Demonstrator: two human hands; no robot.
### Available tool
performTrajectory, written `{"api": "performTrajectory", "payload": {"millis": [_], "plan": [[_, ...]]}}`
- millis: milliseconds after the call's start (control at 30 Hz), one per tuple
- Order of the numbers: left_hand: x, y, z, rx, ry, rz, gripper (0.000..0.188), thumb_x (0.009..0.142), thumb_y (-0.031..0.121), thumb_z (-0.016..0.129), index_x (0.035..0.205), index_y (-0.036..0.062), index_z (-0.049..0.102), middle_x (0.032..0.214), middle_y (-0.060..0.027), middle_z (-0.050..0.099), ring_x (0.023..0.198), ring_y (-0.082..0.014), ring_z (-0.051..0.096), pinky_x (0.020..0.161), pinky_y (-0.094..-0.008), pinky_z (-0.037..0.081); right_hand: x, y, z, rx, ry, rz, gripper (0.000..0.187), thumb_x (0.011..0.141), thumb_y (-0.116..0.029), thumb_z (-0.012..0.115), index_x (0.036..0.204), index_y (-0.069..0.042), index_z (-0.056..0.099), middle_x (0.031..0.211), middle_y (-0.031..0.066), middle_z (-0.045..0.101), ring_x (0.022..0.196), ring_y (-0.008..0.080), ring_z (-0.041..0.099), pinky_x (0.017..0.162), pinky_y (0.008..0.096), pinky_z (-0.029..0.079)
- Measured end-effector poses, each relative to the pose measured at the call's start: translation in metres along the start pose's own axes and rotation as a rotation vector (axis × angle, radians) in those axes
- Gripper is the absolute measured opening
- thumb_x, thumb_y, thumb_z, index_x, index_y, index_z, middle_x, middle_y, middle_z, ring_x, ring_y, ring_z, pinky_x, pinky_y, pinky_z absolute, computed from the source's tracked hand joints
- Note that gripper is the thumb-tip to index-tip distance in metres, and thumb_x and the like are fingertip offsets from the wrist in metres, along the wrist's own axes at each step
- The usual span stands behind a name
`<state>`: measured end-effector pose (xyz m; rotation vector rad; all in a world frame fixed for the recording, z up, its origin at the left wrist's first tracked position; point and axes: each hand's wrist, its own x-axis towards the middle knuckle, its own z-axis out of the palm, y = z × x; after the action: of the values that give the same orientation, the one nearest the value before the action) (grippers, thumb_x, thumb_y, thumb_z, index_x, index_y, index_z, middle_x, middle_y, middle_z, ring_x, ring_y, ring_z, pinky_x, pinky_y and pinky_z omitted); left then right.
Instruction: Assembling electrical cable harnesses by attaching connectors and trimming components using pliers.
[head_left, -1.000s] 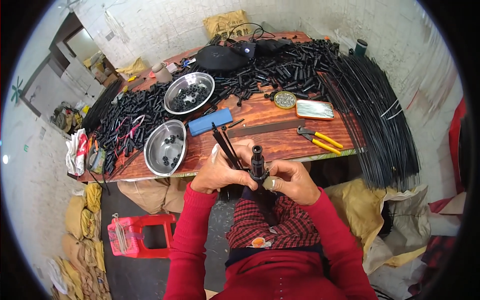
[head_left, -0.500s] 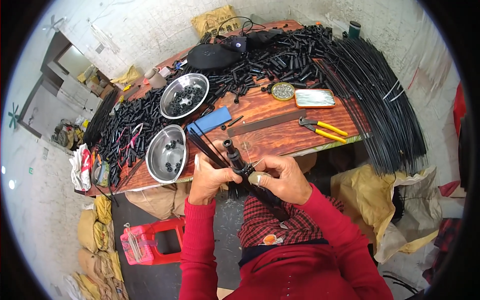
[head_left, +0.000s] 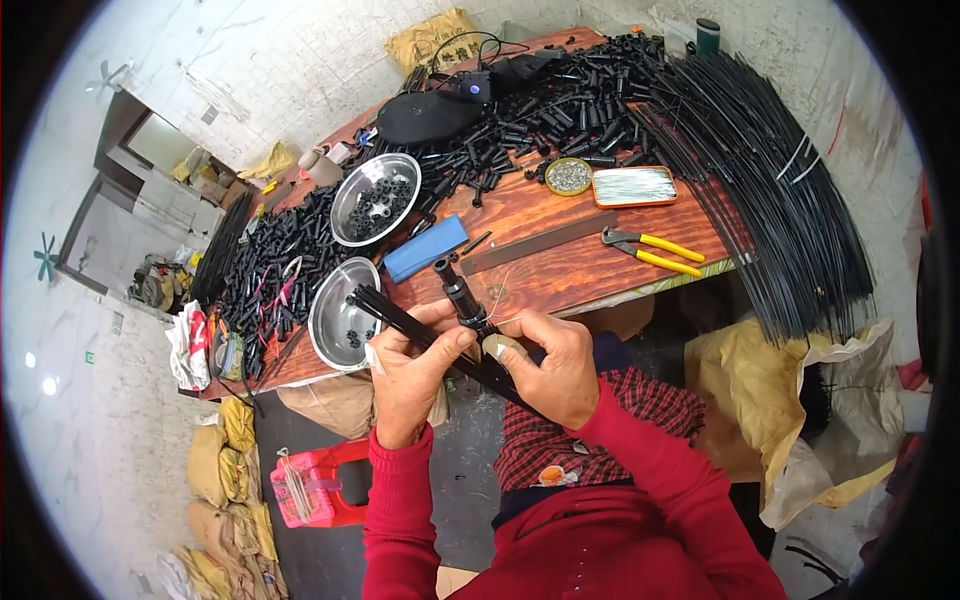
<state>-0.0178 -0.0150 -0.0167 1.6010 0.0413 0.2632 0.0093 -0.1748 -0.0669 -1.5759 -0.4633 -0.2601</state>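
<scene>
My left hand is closed around a bundle of thin black rods, whose ends fan toward the upper left. Between my hands a black ridged tube, shaped like an umbrella runner, stands tilted with its open end up. My right hand pinches at the tube's collar with thumb and forefinger. A fine pale wire sticks up from that pinch. Light tape covers my right thumb and part of my left hand. The collar's underside and the rods' lower parts are partly hidden by my fingers.
On the wooden table lie two steel bowls, a blue block, a flat bar, yellow-handled pliers, a tray of wires and a round tin. Black tubes and rods are heaped behind. A red stool stands left.
The rod bundle has swung lower toward the left, lying more slanted beside the tube. My hands stay at the collar. The whole view has shifted and turned slightly.
</scene>
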Motion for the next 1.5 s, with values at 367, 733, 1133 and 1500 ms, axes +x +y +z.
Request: {"api": "performTrajectory", "payload": {"millis": [367,733,1133,1500], "plan": [[0.012,0.013,-0.001,0.116,-0.1,-0.095,0.03,0.078,-0.001,0.074,0.106,-0.0051,0.065,0.088,-0.0075,0.07,0.075,-0.0121,0.065,0.069,-0.0239,0.053,-0.003,-0.001,0.006,-0.091,0.096,-0.048,0.015,0.074,-0.004,0.072,0.085,0.003,0.065,0.076,0.0179,0.065,0.068,0.031,0.067,0.057,0.0349,0.049],[0.006,0.005,0.003,0.049,-0.045,-0.032,0.027,0.078,-0.003,0.072,0.103,-0.0067,0.064,0.086,-0.0099,0.068,0.069,-0.0162,0.065,0.066,-0.0258,0.054,0.0,0.015,-0.003,0.559,-0.142,0.362,0.01,0.088,-0.001,0.067,0.096,0.004,0.064,0.086,0.0033,0.068,0.077,0.006,0.061,0.068,0.0222,0.05],[0.013,-0.018,-0.003,-0.09,-0.095,0.001,0.038,0.075,0.005,0.078,0.109,-0.0059,0.063,0.09,-0.008,0.068,0.076,-0.015,0.064,0.07,-0.0253,0.052,0.002,0.029,-0.012,0.696,-0.246,0.453,0.014,0.087,-0.012,0.072,0.087,0.0,0.065,0.082,-0.0001,0.065,0.075,0.0047,0.056,0.068,0.021,0.046],[0.022,-0.019,-0.004,0.009,-0.142,0.046,0.029,0.073,-0.002,0.076,0.1,-0.0041,0.065,0.087,-0.0088,0.07,0.073,-0.0145,0.066,0.068,-0.0262,0.054,0.002,0.018,-0.011,0.56,-0.134,0.372,0.013,0.09,-0.01,0.068,0.093,0.002,0.066,0.084,0.0008,0.066,0.076,0.0051,0.056,0.068,0.0215,0.046]]}}
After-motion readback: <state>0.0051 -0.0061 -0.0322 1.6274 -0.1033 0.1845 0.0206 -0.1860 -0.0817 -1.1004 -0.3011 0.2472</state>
